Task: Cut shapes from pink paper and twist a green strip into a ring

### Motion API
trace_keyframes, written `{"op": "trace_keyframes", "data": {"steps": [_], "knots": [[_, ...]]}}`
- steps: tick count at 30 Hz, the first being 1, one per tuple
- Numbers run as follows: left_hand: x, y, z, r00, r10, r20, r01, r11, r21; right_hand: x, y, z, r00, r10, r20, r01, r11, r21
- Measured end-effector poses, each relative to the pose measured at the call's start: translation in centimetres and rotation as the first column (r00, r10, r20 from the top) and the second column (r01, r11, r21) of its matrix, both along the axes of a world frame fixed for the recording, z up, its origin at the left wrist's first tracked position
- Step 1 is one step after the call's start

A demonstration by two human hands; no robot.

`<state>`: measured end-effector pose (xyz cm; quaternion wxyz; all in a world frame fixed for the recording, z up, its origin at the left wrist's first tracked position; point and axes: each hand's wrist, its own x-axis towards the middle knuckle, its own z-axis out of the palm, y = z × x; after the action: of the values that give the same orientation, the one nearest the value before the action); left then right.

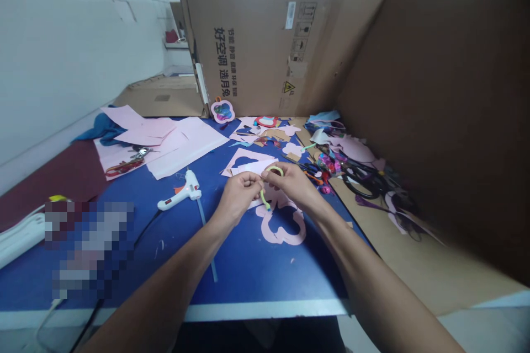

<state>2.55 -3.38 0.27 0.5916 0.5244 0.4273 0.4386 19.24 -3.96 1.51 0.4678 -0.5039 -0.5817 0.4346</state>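
Note:
A thin yellow-green bendy strip point(264, 199) runs between my two hands, curving into a loop at its upper end and hanging down at its lower end. My left hand point(240, 196) is closed in a pinch on it. Opposite, my right hand point(293, 183) pinches the looped part, with the fingertips of both hands almost meeting. Just below lies a pink flower-shaped paper frame point(297, 238), its middle cut out. Pink paper offcuts point(249, 158) rest behind my hands, partly covered by them.
Left of my arm lies a white glue gun point(180, 196) with a glue stick. Pink sheets point(182, 146) and keys point(143, 151) sit farther left. Cardboard walls point(256, 38) enclose the back and right. Scissors, black cable point(364, 176) and scraps crowd the right. A decorated flower point(222, 112) leans behind.

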Motion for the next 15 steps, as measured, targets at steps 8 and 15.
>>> {"op": "trace_keyframes", "data": {"steps": [8, 15], "knots": [[-0.07, 0.02, 0.29, 1.000, -0.001, -0.002, 0.001, 1.000, -0.011, 0.00, 0.08, -0.36, 0.998, -0.007, -0.061, 0.008, 1.000, 0.023], [0.06, -0.24, 0.21, 0.998, 0.026, 0.049, -0.025, 0.999, -0.021, -0.75, -0.13, -0.04, 0.997, 0.003, -0.079, -0.001, 1.000, 0.025]]}}
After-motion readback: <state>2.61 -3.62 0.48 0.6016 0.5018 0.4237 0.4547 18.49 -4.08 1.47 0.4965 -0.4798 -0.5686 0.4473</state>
